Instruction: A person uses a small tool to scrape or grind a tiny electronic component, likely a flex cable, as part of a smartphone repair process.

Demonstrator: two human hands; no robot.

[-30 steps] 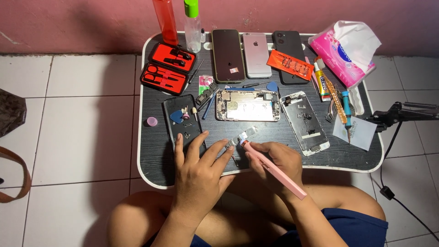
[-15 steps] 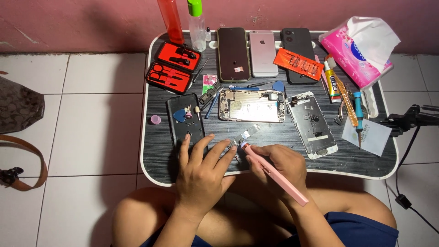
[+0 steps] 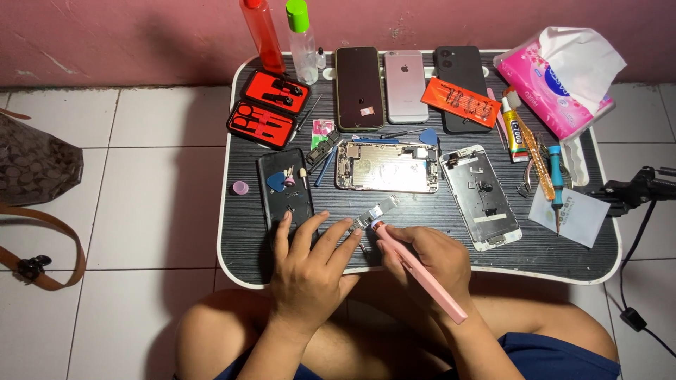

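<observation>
- Fingers of the left hand (image 3: 310, 271) lie spread flat, pinning a small metal part (image 3: 371, 216) on the black wood-grain tray table (image 3: 243, 239).
- Right hand (image 3: 426, 257) wraps a slim pink tool (image 3: 422, 278), tip touching that part.

At the upper edge of the black tray table (image 3: 243, 243) stand a red bottle (image 3: 262, 34) and a clear bottle with green cap (image 3: 302, 41). Right of them lie three phones (image 3: 407, 86) side by side. An open red tool case (image 3: 267, 109) is at upper left of the table. A pink tissue pack (image 3: 563, 81) sits in the upper right corner. A brown bag (image 3: 32, 165) lies on the white tiles at the left edge.
</observation>
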